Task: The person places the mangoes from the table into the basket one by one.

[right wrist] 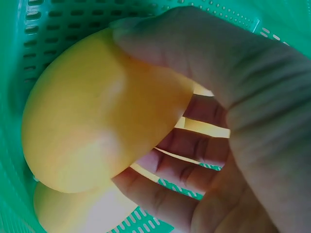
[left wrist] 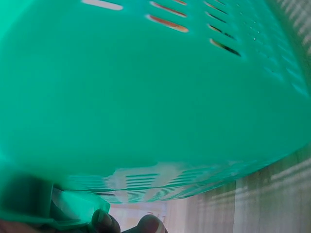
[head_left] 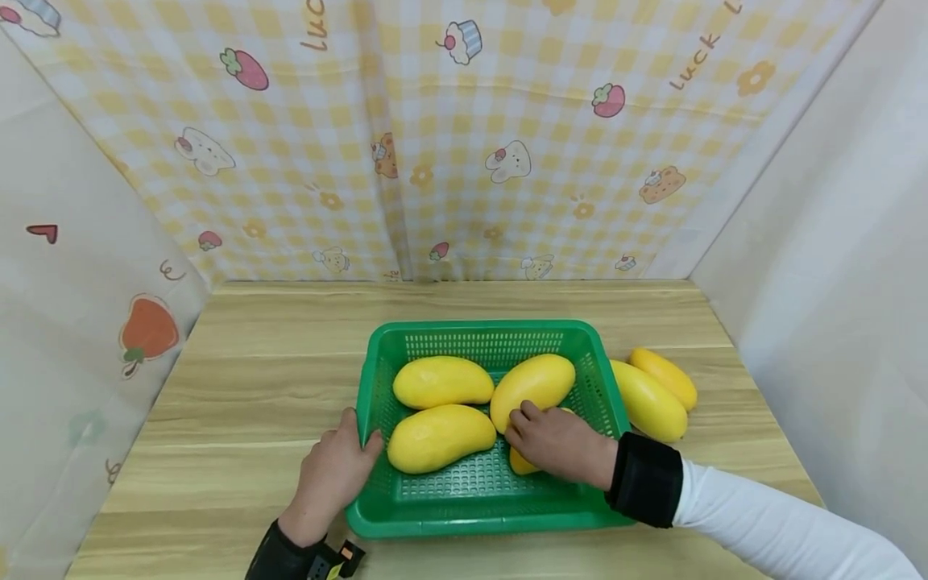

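Observation:
Inside a green plastic basket [head_left: 464, 528] lie several yellow mangoes, among them a rear left mango [head_left: 442, 382], a front left mango [head_left: 441, 439] and a rear right mango [head_left: 535, 384]. My right hand [head_left: 554, 441] grips another mango [right wrist: 97, 121] at the basket's right side, thumb on one side and curled fingers on the other. From the head, that mango is mostly hidden under the hand. With my left hand [head_left: 335, 469] I hold the basket's left rim, thumb at the inner edge. The left wrist view is filled by the basket's outer wall [left wrist: 126, 107].
Right of the basket, a mango [head_left: 648, 400] and a smaller, deeper yellow one [head_left: 665, 377] lie side by side on the wooden table [head_left: 254, 387]. A yellow checked cloth [head_left: 449, 161] hangs behind, and pale sheets flank both sides.

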`<state>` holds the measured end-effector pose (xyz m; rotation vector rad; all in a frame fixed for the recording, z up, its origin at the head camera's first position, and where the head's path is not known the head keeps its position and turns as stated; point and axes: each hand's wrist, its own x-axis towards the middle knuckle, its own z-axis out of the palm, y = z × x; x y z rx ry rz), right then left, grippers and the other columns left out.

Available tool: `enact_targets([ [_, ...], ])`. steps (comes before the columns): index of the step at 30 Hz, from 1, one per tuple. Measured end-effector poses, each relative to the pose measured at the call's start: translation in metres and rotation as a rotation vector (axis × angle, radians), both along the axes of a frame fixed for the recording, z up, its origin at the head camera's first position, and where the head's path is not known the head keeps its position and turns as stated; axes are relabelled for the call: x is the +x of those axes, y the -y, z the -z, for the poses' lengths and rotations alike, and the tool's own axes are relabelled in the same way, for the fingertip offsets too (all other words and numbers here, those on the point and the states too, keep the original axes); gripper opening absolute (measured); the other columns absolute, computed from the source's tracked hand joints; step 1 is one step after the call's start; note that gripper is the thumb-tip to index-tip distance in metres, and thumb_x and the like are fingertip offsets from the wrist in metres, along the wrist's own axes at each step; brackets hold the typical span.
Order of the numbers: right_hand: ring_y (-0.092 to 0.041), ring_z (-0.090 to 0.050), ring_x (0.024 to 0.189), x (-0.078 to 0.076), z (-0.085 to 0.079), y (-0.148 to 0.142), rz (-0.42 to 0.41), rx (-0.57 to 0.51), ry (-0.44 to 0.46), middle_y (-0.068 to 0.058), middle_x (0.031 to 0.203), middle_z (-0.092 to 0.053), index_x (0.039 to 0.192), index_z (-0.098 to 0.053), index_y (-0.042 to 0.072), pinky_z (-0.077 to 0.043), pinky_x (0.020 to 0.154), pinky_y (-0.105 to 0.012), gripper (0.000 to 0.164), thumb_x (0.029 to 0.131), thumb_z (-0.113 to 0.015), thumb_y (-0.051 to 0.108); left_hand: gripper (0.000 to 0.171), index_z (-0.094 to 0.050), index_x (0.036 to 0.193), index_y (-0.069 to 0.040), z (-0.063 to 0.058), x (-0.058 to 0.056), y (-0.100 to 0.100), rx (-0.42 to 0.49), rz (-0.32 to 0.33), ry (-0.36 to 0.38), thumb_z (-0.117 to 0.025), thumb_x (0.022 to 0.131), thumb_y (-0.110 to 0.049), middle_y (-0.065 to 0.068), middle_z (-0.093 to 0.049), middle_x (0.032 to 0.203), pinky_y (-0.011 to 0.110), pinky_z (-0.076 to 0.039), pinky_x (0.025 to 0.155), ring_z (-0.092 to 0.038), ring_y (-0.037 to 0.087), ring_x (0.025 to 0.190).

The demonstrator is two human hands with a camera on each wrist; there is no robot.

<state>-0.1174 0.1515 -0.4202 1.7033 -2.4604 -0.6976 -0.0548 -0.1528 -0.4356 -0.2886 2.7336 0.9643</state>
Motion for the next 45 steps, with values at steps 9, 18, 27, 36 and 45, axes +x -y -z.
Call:
enact_targets([
  [9,-0.016,-0.036,0.07,0.005,0.001,-0.002,0.075,0.002,-0.045,-0.003,0.091,-0.049,0.103,-0.06,0.016,-0.03,0.042,-0.02,0.019,0.088,-0.07,0.022,0.037,-0.045,0.112,0.008,0.0,0.002,-0.001,-0.001,0.001,0.012,-0.052,0.094,-0.023,0.009,-0.052,0.064,0.032,-0.041,0.041,-0.053,0.018,0.048],
  [18,-0.017,-0.037,0.072,0.009,0.003,-0.006,0.088,-0.03,-0.082,-0.003,0.092,-0.048,0.101,-0.06,0.015,-0.032,0.045,-0.021,0.017,0.089,-0.068,0.024,0.039,-0.045,0.114,0.01,-0.001,0.001,-0.004,0.003,0.008,0.013,-0.052,0.094,-0.023,0.009,-0.052,0.064,0.032,-0.041,0.04,-0.053,0.018,0.047],
  [27,-0.018,-0.039,0.074,0.011,-0.003,-0.002,0.174,-0.015,-0.071,-0.005,0.09,-0.045,0.104,-0.063,0.012,-0.038,0.053,-0.025,0.017,0.094,-0.062,0.025,0.043,-0.043,0.118,0.011,-0.001,-0.001,-0.004,0.001,0.015,0.018,-0.052,0.095,-0.023,0.009,-0.052,0.064,0.032,-0.042,0.041,-0.053,0.017,0.047],
  [36,-0.02,-0.046,0.08,0.011,-0.033,-0.004,0.189,-0.095,-0.07,-0.007,0.099,-0.052,0.102,-0.062,0.009,-0.042,0.06,-0.027,0.024,0.089,-0.068,0.028,0.042,-0.043,0.116,0.01,-0.004,-0.001,-0.001,-0.014,0.013,0.018,-0.051,0.095,-0.025,0.008,-0.052,0.064,0.032,-0.04,0.041,-0.052,0.018,0.048],
  [45,-0.023,-0.05,0.084,0.002,-0.057,-0.022,0.232,-0.267,0.022,-0.011,0.099,-0.053,0.107,-0.058,0.004,-0.047,0.065,-0.031,0.046,0.08,-0.077,0.036,0.042,-0.043,0.115,0.01,-0.003,0.0,0.001,-0.004,0.014,0.022,-0.051,0.096,-0.026,0.008,-0.051,0.063,0.033,-0.04,0.041,-0.052,0.018,0.048],
])
